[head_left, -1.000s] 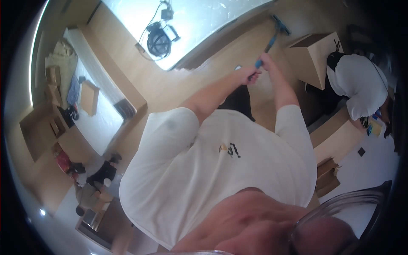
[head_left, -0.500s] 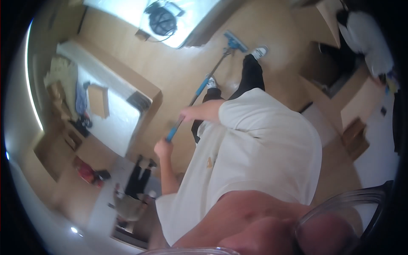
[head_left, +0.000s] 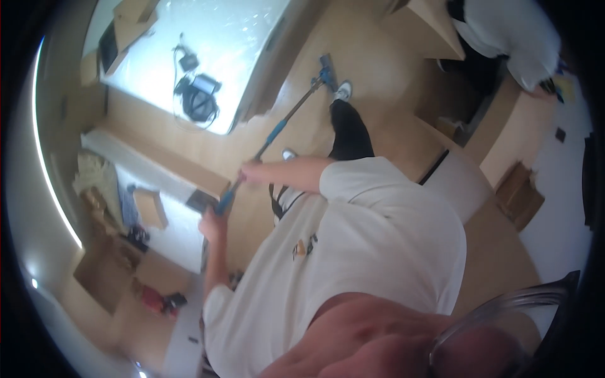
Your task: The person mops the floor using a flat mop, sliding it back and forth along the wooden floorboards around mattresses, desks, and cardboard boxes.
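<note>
2 bare hands on 1 mop [head_left: 275, 131], both grasping it. Left hand [head_left: 213, 225]: fingers closed around the blue grip [head_left: 224, 203] at the top end of the handle. Right hand [head_left: 249, 172]: wrapped around the shaft [head_left: 296, 107] farther down; slightly blurred, individual fingers not readable. Mop position: shaft slants across in front of the body, from the person's left down toward the wood-toned floor [head_left: 394, 69] ahead; flat head [head_left: 326, 70] at floor level, just beside a white shoe [head_left: 343, 91]. Contact between head and shoe: cannot tell. 2nd shoe [head_left: 288, 154] shows in part near the shaft, by the right forearm [head_left: 293, 174]. Surroundings: to the left of the mop head, a white, shiny-topped table [head_left: 249, 38] bearing a bundle of black cable [head_left: 196, 104]. Lower left, a further pale tabletop [head_left: 183, 242] with a small tan carton [head_left: 150, 208] on it. Upper right, a co-worker in a white top [head_left: 523, 38], near a large tan box [head_left: 428, 25]. Mop shaft: darker tone between blue sections. Person wears a white T-shirt [head_left: 378, 233] and dark trousers [head_left: 351, 132].
</note>
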`<state>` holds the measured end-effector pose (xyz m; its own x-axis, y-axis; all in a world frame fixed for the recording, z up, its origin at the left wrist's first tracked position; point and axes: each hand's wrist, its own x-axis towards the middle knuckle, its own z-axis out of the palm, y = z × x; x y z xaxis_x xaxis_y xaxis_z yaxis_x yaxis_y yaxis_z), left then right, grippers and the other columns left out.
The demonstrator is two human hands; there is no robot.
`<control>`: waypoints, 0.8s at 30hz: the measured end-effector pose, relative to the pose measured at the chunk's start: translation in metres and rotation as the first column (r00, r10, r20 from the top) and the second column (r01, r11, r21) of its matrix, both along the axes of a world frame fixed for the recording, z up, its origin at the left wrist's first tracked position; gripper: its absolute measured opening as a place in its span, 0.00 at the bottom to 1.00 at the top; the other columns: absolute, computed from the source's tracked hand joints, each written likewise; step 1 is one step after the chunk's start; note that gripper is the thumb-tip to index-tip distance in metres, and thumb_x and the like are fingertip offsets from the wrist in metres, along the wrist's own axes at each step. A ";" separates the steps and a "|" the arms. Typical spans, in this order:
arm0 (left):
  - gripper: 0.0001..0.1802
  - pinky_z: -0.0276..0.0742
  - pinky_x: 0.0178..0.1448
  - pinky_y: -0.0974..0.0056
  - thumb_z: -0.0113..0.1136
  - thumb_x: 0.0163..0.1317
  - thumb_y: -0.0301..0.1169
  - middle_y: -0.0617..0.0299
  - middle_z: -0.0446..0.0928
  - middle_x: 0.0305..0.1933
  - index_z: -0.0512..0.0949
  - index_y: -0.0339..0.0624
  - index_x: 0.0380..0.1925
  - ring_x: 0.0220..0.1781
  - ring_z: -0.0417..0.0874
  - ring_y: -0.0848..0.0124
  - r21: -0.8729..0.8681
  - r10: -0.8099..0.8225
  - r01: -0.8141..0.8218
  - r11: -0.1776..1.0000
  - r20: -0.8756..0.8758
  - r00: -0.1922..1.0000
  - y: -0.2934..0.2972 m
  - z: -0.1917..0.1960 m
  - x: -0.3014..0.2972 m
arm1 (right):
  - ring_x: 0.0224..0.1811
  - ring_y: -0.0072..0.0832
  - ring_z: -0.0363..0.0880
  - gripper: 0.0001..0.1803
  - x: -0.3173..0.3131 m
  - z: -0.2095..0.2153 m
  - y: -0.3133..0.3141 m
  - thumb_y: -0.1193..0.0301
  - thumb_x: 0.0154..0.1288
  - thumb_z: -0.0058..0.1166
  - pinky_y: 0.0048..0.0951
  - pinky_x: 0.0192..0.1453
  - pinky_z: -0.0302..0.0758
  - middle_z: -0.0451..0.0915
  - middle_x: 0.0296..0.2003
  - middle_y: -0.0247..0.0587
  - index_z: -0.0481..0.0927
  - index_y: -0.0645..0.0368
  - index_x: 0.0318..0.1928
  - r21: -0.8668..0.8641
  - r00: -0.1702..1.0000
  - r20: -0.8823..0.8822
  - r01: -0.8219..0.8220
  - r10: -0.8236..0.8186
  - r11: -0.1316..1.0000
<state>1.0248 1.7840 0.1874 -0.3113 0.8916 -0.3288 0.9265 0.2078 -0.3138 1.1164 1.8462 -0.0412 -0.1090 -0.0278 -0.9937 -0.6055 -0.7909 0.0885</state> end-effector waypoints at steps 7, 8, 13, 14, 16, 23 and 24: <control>0.05 0.77 0.36 0.49 0.56 0.52 0.30 0.48 0.79 0.24 0.78 0.43 0.24 0.29 0.81 0.48 -0.264 0.081 -0.049 0.963 0.113 0.990 0.064 0.071 0.016 | 0.40 0.43 0.81 0.14 0.032 0.041 0.032 0.78 0.67 0.41 0.48 0.46 0.82 0.72 0.41 0.55 0.58 0.66 0.52 0.104 0.857 -0.506 -0.057 0.102 0.993; 0.05 0.77 0.37 0.49 0.56 0.52 0.30 0.48 0.79 0.24 0.78 0.43 0.24 0.29 0.81 0.48 -0.273 0.084 -0.043 0.961 0.141 0.986 0.063 0.072 0.013 | 0.41 0.44 0.80 0.14 0.027 0.038 0.028 0.76 0.69 0.39 0.50 0.48 0.81 0.72 0.41 0.56 0.58 0.65 0.52 0.105 0.844 -0.528 -0.053 0.101 0.993; 0.06 0.78 0.41 0.50 0.56 0.49 0.27 0.47 0.80 0.29 0.82 0.42 0.27 0.34 0.82 0.48 -0.224 0.132 -0.074 0.972 0.258 0.957 0.034 0.059 -0.042 | 0.45 0.48 0.79 0.15 -0.004 0.053 0.020 0.70 0.72 0.32 0.54 0.51 0.79 0.72 0.43 0.58 0.58 0.67 0.52 0.174 0.857 -0.477 -0.124 0.194 0.977; 0.06 0.78 0.41 0.50 0.57 0.49 0.27 0.46 0.80 0.30 0.82 0.42 0.27 0.35 0.82 0.48 -0.221 0.147 -0.089 0.971 0.263 0.953 0.026 0.053 -0.056 | 0.42 0.48 0.80 0.14 -0.014 0.050 0.016 0.70 0.71 0.33 0.52 0.48 0.80 0.73 0.42 0.58 0.59 0.67 0.51 0.154 0.861 -0.469 -0.141 0.198 0.978; 0.05 0.79 0.39 0.50 0.57 0.50 0.28 0.48 0.80 0.27 0.81 0.42 0.25 0.33 0.82 0.49 -0.181 0.105 -0.054 0.982 0.288 0.952 0.001 0.033 -0.087 | 0.39 0.48 0.81 0.14 -0.046 0.009 0.006 0.70 0.70 0.34 0.51 0.46 0.82 0.75 0.40 0.59 0.61 0.68 0.50 0.129 0.880 -0.439 -0.140 0.183 0.982; 0.07 0.80 0.32 0.50 0.57 0.53 0.34 0.49 0.80 0.22 0.79 0.45 0.22 0.26 0.83 0.50 -0.257 0.140 -0.066 0.964 0.284 0.949 -0.125 -0.049 -0.172 | 0.38 0.40 0.82 0.09 -0.123 -0.032 -0.087 0.69 0.65 0.47 0.42 0.43 0.80 0.79 0.34 0.48 0.74 0.59 0.42 0.183 0.776 -0.278 -0.537 0.567 0.824; 0.07 0.80 0.33 0.49 0.58 0.53 0.34 0.48 0.80 0.22 0.80 0.45 0.23 0.27 0.84 0.50 -0.272 0.165 -0.095 0.958 0.245 0.955 -0.130 -0.062 -0.186 | 0.35 0.38 0.81 0.08 -0.140 -0.033 -0.081 0.69 0.64 0.49 0.41 0.40 0.79 0.79 0.32 0.47 0.74 0.59 0.40 0.312 0.661 -0.217 -0.650 0.718 0.693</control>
